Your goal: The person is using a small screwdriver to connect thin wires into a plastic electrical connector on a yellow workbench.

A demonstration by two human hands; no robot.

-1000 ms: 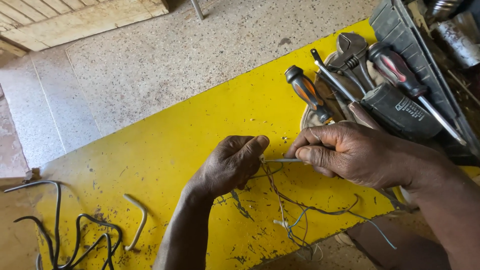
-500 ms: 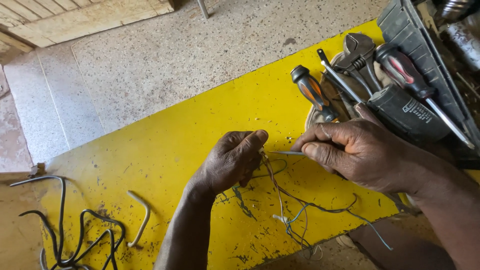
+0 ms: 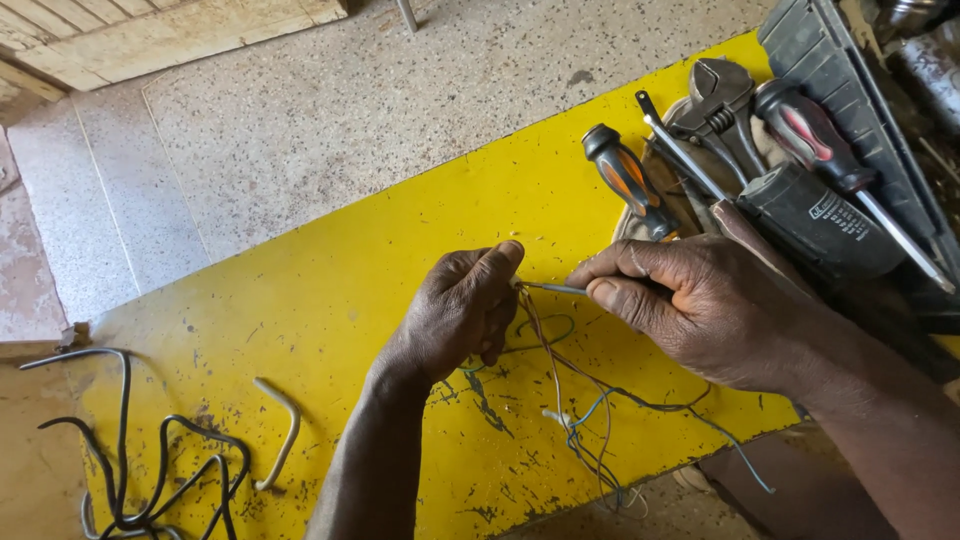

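Left hand (image 3: 455, 315) closed in a tight grip on the gathered ends of a bundle of thin, multicoloured wires (image 3: 570, 420), thumb pressed over them at the top. Right hand (image 3: 700, 310) just beside, thumb and forefinger clamped on a slim grey metal tool shaft (image 3: 552, 289), its tip meeting the wire ends at the left thumb. Wires trailing from the left hand down across the scratched yellow desk (image 3: 330, 300) to its near edge, in blue, red and pale strands. Behind the right hand, an orange-and-black-handled screwdriver (image 3: 628, 180), a grey adjustable wrench (image 3: 722, 100), a red-and-black-handled screwdriver (image 3: 820, 135) and a black tool handle (image 3: 820, 220) lying close together. At the far left, a loose tangle of black cable (image 3: 130, 470) and a short bent piece of white cable sheath (image 3: 285, 435), well apart from both hands. Speckled stone floor (image 3: 330, 110) beyond the desk.
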